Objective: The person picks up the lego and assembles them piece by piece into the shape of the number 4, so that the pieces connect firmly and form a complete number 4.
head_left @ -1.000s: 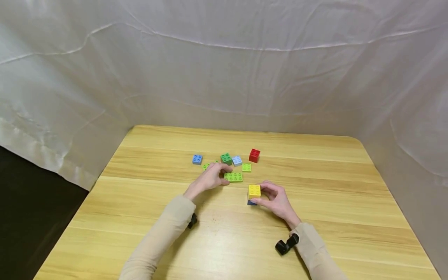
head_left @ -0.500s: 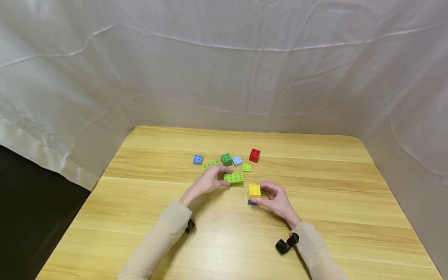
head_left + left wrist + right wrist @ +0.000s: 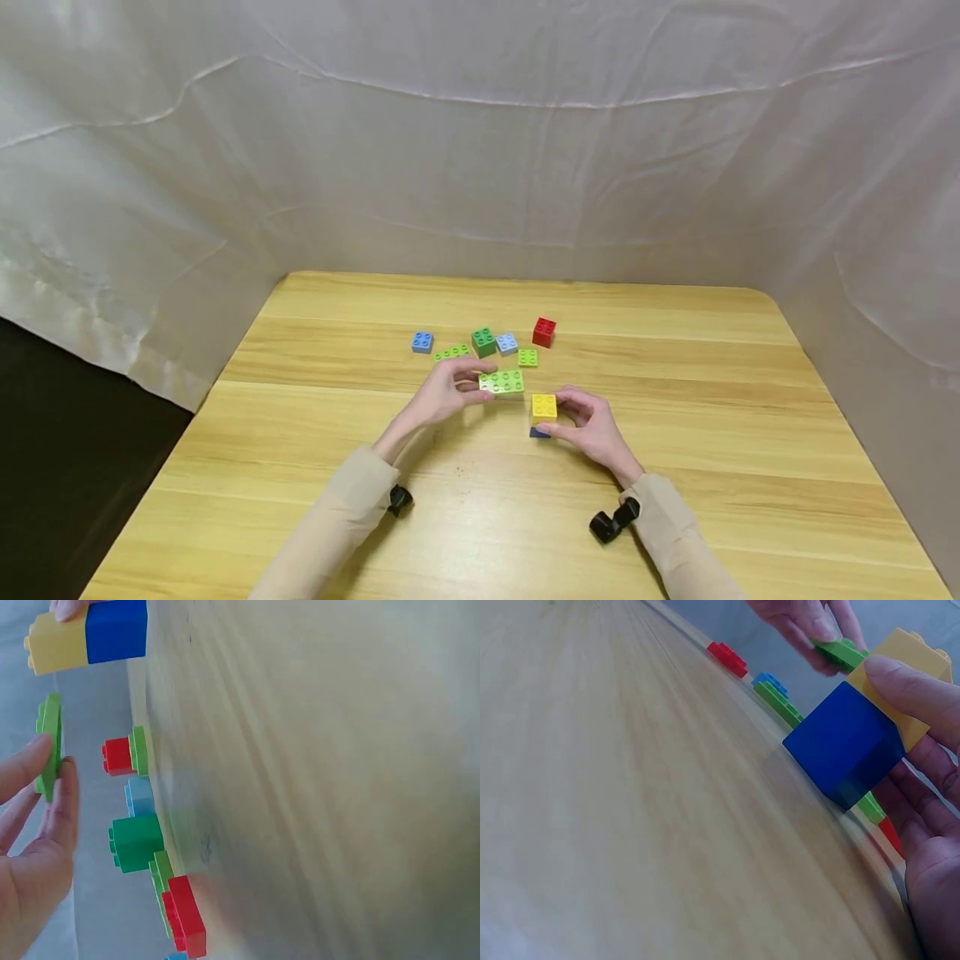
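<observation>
My left hand (image 3: 442, 393) pinches a thin light green building plate (image 3: 501, 382) between thumb and fingers. In the left wrist view the plate (image 3: 49, 742) is off the table, level with the yellow brick. My right hand (image 3: 596, 432) grips a stack of a yellow brick (image 3: 543, 408) on a dark blue brick (image 3: 539, 432), thumb on the near side and fingers behind. The right wrist view shows the blue brick (image 3: 847, 742) joined under the yellow brick (image 3: 900, 679). The stack looks upright, close to the plate's right end.
Behind the hands lie a blue brick (image 3: 422, 342), a long light green piece (image 3: 452, 352), a dark green brick (image 3: 483, 342), a light blue brick (image 3: 507, 343), a small light green piece (image 3: 527, 357) and a red brick (image 3: 543, 332). Another red brick (image 3: 184, 916) shows in the left wrist view.
My left hand has taken the light green plate and lifted it from the table, bringing it slightly right and nearer. My right hand and the yellow and blue stack stay put.
</observation>
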`<state>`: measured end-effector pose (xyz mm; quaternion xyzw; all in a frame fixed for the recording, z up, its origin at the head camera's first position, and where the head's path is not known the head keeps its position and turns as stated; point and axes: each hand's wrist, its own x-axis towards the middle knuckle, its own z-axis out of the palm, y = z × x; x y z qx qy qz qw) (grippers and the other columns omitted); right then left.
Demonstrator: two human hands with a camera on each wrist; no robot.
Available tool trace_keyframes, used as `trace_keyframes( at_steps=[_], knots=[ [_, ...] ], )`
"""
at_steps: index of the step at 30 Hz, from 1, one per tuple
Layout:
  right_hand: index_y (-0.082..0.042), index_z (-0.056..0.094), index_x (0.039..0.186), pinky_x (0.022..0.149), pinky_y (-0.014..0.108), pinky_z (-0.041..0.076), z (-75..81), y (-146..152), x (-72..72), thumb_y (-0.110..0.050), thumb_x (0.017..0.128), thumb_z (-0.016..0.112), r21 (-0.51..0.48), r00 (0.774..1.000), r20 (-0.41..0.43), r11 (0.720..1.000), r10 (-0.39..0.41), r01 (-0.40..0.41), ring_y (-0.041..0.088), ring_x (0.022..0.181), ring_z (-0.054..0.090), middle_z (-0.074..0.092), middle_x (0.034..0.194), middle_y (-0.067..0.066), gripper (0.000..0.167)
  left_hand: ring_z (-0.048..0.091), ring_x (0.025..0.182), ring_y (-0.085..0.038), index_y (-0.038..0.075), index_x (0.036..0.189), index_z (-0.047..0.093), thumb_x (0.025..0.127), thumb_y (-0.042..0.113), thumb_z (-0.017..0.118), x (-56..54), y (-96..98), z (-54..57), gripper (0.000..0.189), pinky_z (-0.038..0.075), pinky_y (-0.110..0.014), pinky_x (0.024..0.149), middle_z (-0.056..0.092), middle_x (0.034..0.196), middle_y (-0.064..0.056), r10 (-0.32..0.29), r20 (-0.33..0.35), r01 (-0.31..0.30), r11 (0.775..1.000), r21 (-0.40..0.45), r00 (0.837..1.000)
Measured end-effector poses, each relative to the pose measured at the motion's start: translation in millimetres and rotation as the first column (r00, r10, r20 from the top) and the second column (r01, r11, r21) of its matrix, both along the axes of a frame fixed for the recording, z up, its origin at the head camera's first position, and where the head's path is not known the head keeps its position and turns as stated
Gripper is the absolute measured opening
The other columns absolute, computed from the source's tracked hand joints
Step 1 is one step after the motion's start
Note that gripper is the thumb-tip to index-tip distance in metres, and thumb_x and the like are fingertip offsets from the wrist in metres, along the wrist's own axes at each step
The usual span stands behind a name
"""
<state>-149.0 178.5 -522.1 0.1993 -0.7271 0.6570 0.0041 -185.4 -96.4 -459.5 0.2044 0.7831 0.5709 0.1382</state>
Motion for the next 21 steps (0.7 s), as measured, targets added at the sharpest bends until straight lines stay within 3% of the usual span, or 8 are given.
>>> trace_keyframes(
  at_steps=[8,12,21],
  knots=[
    [0.011,0.065,0.115,0.095,0.015,0.056,2.7,0,0.4,0.004,0.077,0.082,0.016,1.000,0.030,1.000,-0.002,0.001,0.001,0.100,0.065,0.066,0.108,-0.009,0.042,0.070,0.104,-0.022,-0.001,0.127,0.065,0.085,0.003,0.077,9.9,0.2,0.6,0.045,0.061,-0.027,0.092,0.066,0.132,-0.021,0.069,0.079,-0.079,0.989,0.128,0.995],
    [0.012,0.065,0.116,0.096,0.015,0.056,4.1,0,0.8,0.005,0.077,0.082,0.019,0.999,0.034,1.000,0.001,-0.002,0.001,0.100,0.065,0.066,0.108,-0.010,0.043,0.072,0.103,-0.022,0.000,0.125,0.067,0.082,0.003,0.079,14.6,4.2,1.4,0.045,0.061,-0.027,0.092,0.068,0.130,-0.020,0.100,0.109,-0.118,0.978,0.172,0.989],
    [0.014,0.064,0.114,0.097,0.016,0.055,1.5,0,-0.2,0.007,0.077,0.081,0.005,1.000,0.021,1.000,0.007,-0.008,0.000,0.101,0.065,0.067,0.109,-0.014,0.042,0.070,0.093,-0.009,-0.004,0.125,0.066,0.084,-0.001,0.076,22.6,14.9,-1.2,0.043,0.061,-0.023,0.088,0.067,0.129,-0.023,0.048,0.097,-0.069,0.970,0.235,0.994]
  ],
)
